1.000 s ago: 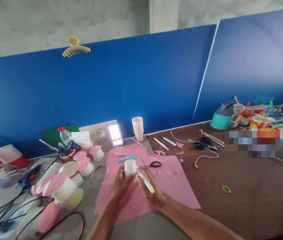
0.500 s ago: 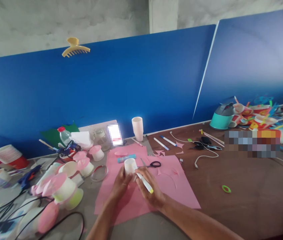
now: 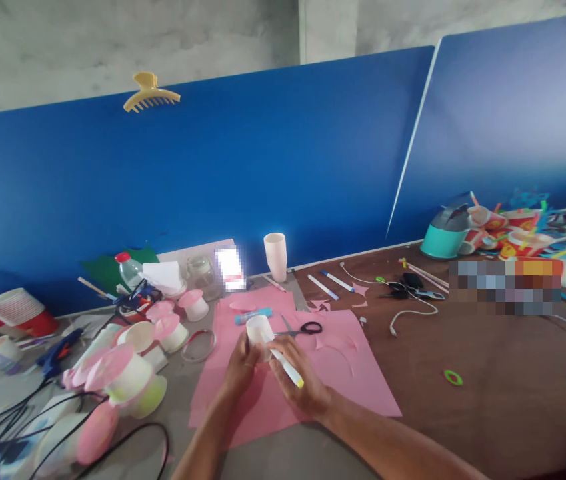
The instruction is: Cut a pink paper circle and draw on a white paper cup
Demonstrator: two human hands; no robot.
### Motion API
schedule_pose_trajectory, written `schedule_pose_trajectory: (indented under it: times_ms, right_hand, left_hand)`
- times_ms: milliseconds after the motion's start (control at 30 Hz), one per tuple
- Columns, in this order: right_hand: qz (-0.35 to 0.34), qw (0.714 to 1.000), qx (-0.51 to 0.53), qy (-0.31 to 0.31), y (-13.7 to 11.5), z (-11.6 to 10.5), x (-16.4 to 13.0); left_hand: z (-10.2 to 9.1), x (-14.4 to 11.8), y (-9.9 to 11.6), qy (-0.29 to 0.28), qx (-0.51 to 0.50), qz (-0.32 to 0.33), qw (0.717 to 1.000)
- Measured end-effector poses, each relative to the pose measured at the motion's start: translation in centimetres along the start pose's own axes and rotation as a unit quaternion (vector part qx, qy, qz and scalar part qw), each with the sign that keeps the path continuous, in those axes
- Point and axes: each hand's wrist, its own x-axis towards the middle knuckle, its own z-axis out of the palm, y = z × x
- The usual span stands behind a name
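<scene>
Two hands on one white cup point(image 3: 259, 329) (marker point(image 3: 287, 367) in right point(image 3: 299, 380))

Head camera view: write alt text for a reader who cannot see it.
A person's left hand holds a small white paper cup while the right hand holds a white marker against it, above a pink paper sheet. Black-handled scissors and a glue stick lie just beyond, with paper-cup crafts at left before a blue partition.

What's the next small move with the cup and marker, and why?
Probably bring the marker tip onto the cup wall. The left hand holds the white cup above the pink paper; the right hand grips the marker with its tip right at the cup's side.
</scene>
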Motion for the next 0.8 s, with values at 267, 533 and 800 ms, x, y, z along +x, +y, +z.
schedule_pose_trajectory:
  times_ms: [267, 533, 800]
  right_hand:
    - [-0.006, 1.000, 0.000, 0.003, 0.15, 0.03, 0.08]
    - [0.002, 1.000, -0.016, -0.009, 0.14, -0.01, -0.10]
    - [-0.004, 1.000, -0.009, -0.015, 0.13, -0.09, -0.02]
  left_hand:
    - [-0.03, 0.00, -0.10, -0.008, -0.013, 0.003, 1.000]
    - [-0.15, 0.10, -0.24, -0.019, -0.009, 0.001, 1.000]
    - [-0.17, -0.13, 0.42, -0.036, -0.024, -0.016, 0.999]
